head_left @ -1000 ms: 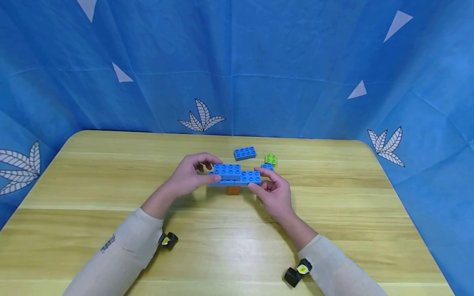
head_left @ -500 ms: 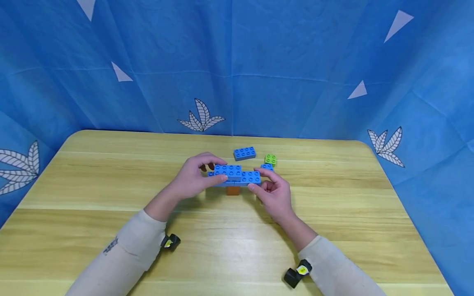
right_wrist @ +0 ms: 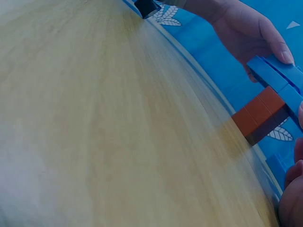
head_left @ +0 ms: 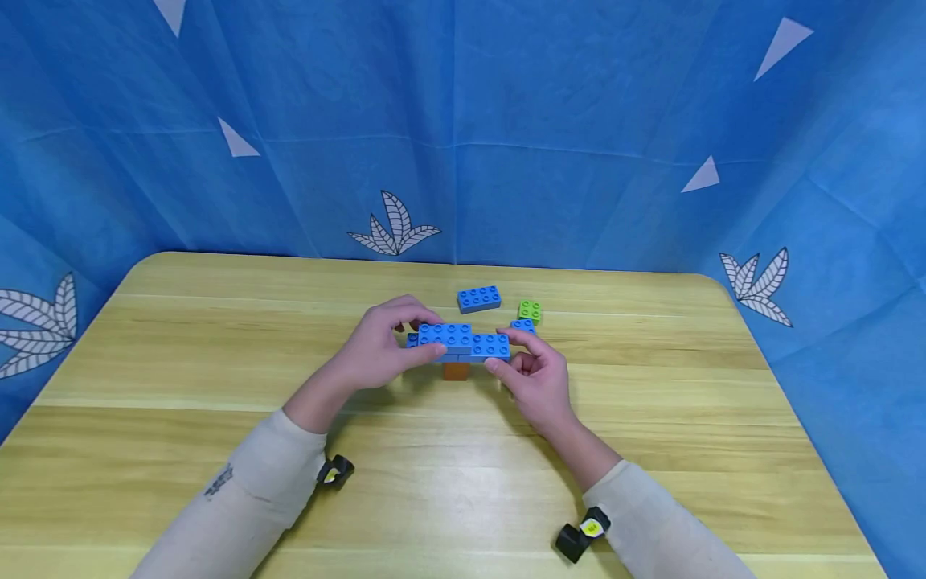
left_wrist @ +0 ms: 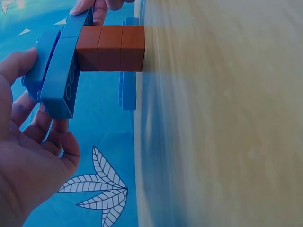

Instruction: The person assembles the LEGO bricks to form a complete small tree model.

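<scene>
My left hand (head_left: 376, 350) pinches the upper blue brick (head_left: 444, 338) between thumb and fingers. That brick lies across the seam of two blue bricks set end to end; a thin dark gap shows between it and the row in the left wrist view. With thumb and index finger, my right hand (head_left: 538, 386) grips the outer end of the right lower blue brick (head_left: 490, 347). Beneath the row stands a column of stacked orange-brown bricks (left_wrist: 110, 48), upright on the table. My left hand partly hides the left lower blue brick (left_wrist: 59, 71).
Behind the build lies a loose blue brick (head_left: 479, 300). A small green brick (head_left: 530, 310) and a small blue brick (head_left: 522, 326) sit just beyond my right hand. The wooden table (head_left: 651, 418) ends at a blue curtain (head_left: 564, 201).
My left hand has shifted slightly right, its thumb further along the front of the upper brick. That brick sits slightly nearer the row. My right hand has stayed put.
</scene>
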Demonstrator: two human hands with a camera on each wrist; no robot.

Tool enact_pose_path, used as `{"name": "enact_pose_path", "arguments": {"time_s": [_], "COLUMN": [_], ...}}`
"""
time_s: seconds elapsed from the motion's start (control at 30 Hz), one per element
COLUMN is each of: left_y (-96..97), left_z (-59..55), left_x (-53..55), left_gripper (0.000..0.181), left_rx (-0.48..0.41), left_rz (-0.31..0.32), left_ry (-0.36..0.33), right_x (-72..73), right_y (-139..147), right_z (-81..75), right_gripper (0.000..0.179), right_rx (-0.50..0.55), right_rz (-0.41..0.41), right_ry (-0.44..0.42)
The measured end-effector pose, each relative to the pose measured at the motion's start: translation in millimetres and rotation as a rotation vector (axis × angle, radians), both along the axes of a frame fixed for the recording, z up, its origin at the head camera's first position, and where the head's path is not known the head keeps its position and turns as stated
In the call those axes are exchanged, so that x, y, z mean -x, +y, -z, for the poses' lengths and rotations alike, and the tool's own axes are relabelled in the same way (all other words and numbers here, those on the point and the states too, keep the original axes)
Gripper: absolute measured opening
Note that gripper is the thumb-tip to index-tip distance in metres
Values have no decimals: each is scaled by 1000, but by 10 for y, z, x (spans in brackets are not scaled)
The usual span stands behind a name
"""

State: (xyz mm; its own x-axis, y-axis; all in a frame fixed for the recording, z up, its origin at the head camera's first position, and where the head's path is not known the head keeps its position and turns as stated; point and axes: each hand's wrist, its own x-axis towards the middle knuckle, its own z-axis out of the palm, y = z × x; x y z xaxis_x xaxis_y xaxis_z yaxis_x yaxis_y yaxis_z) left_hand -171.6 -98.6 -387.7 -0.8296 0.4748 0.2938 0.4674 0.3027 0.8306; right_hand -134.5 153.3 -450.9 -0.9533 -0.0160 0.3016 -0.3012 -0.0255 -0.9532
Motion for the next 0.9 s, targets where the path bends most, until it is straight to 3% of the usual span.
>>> {"name": "enact_pose_path", "arguments": {"time_s": [0.47,0.9], "left_y": [14,37], "left_z": [21,57], "left_x": [-17,-5], "left_gripper": [28,29], "left_rx": [-8,3], "left_rz": [-23,-56], "left_ry": [-38,-13], "right_x": [-7,-2], "right_y": [-16,-17], "right_z": [4,-23], "right_gripper": [38,39], "right_rx": [-3,-6], "right_rz": [3,12], "right_ry": [3,-8]}}
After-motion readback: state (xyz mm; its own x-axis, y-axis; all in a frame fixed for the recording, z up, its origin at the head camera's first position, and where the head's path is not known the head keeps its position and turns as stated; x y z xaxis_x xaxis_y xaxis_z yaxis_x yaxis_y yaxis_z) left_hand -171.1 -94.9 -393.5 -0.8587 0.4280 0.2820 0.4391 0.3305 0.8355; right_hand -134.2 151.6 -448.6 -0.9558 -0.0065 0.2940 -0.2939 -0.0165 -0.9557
